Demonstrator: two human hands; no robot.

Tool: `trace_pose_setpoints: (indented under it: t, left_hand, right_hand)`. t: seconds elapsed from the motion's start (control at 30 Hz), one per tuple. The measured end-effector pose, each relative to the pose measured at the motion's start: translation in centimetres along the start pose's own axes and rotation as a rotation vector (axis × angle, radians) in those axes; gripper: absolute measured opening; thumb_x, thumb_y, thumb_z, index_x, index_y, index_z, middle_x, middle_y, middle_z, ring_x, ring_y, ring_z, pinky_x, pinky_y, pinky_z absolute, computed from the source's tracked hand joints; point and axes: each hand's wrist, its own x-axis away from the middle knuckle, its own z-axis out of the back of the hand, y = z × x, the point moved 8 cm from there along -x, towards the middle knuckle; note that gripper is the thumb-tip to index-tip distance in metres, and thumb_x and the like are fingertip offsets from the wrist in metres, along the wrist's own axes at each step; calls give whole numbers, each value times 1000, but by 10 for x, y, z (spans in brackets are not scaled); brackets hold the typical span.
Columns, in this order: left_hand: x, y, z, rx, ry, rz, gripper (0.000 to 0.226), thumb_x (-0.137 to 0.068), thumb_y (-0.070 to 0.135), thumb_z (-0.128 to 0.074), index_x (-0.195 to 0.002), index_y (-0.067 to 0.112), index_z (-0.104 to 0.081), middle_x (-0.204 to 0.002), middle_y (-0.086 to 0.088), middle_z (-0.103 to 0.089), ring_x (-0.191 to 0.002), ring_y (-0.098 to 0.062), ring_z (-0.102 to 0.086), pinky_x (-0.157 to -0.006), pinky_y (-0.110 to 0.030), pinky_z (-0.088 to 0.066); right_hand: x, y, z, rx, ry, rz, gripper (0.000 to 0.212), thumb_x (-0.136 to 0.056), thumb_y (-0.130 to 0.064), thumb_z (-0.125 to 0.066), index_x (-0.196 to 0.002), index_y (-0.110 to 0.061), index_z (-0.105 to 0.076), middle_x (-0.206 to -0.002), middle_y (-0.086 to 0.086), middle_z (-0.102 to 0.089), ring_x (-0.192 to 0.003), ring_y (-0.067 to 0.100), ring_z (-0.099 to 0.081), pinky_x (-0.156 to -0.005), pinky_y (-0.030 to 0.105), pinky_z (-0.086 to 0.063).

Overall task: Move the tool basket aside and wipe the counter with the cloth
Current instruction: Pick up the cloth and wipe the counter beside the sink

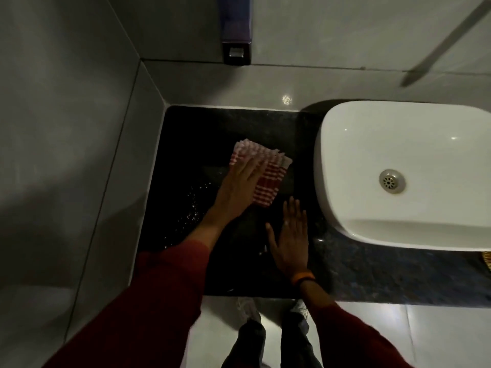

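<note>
A folded red-and-white striped cloth (268, 176) lies on the dark stone counter (191, 139), left of the basin. My left hand (239, 187) presses flat on the cloth's left half, fingers spread over it. My right hand (289, 235) rests flat on the bare counter just below and right of the cloth, fingers apart, holding nothing. At the far right edge, below the basin, a sliver of something woven (486, 258) shows; it may be the basket, mostly out of frame.
A white vessel basin (398, 155) with a metal drain stands on the counter to the right. A dark wall-mounted dispenser (236, 49) hangs above the counter's back edge. Grey tiled walls close in on the left and behind. Water droplets (194, 205) glint on the counter's left part.
</note>
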Motion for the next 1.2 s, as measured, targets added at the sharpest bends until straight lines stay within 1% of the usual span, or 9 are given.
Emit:
trace_pose_setpoints:
  t: [0.1, 0.23, 0.3, 0.43, 0.6, 0.8, 0.87, 1.03, 1.2]
  left_hand:
    - [-40, -10, -27, -78, -137, -198, 51, -99, 26, -30, -149, 14, -34, -158, -12, -33, -146, -34, -28, -120, -53, -24]
    - [-39, -25, -47, -74, -103, -199, 49, -105, 37, -28, -151, 18, -31, -161, -7, -28, -149, -28, -24, -123, -47, -18]
    - [-36, -35, -44, -43, -58, -55, 50, -105, 37, -28, -151, 20, -29, -161, -7, -29, -148, -27, -25, -122, -47, -20]
    - [-1, -74, -31, -75, 66, 350, 51, -102, 34, -30, -151, 20, -30, -160, -5, -30, -148, -27, -26, -123, -47, -18]
    - [78, -97, -28, -107, 161, 758, 53, -103, 37, -25, -153, 20, -23, -163, -6, -22, -150, -29, -20, -123, -50, -16]
    - [188, -77, -33, -22, 272, 1146, 54, -103, 35, -30, -153, 16, -22, -162, -12, -22, -149, -35, -21, -122, -54, -15]
    - [214, -59, -38, 36, 290, 1267, 54, -103, 36, -25, -153, 17, -21, -162, -13, -23, -149, -35, -22, -121, -55, -18]
    - [237, -26, -45, 152, 303, 1409, 61, -102, 43, -7, -152, 13, -26, -160, -18, -26, -148, -38, -24, -119, -56, -20]
    - [238, -5, -46, 278, 337, 1412, 58, -99, 36, -26, -151, 9, -29, -158, -22, -27, -146, -43, -25, -119, -57, -16]
  right_hand:
    - [3, -2, 1, 26, -21, 16, 79, -95, -53, -41, -154, -4, -19, -165, 13, -14, -154, 25, -5, -126, 46, -11]
    - [2, -2, 2, -8, -17, 6, 81, -93, -55, -46, -153, -6, -23, -165, 13, -15, -154, 24, -3, -126, 46, -9]
    - [2, 0, 2, -23, -18, 9, 79, -92, -54, -49, -152, -7, -26, -165, 13, -15, -154, 24, -4, -126, 47, -12]
    - [2, -2, 3, -44, -18, 13, 77, -92, -52, -52, -151, -9, -28, -165, 13, -15, -154, 24, -5, -125, 50, -14]
    - [1, -4, 3, -8, -35, 9, 77, -91, -57, -46, -150, -10, -30, -165, 13, -12, -154, 24, -2, -125, 50, -14]
    - [2, -3, 3, 6, -39, 12, 78, -89, -60, -45, -148, -11, -32, -165, 15, -12, -154, 25, -1, -125, 50, -12]
    - [3, -4, 3, 6, -38, 15, 79, -88, -61, -44, -149, -11, -32, -165, 15, -11, -154, 26, -1, -125, 49, -10]
    - [5, -4, 4, -46, -31, 24, 78, -88, -61, -43, -147, -12, -35, -164, 15, -15, -154, 26, -4, -126, 48, -9]
    - [5, -4, 7, -150, -6, 31, 71, -89, -55, -46, -146, -13, -38, -162, 14, -24, -153, 28, -12, -125, 50, -11]
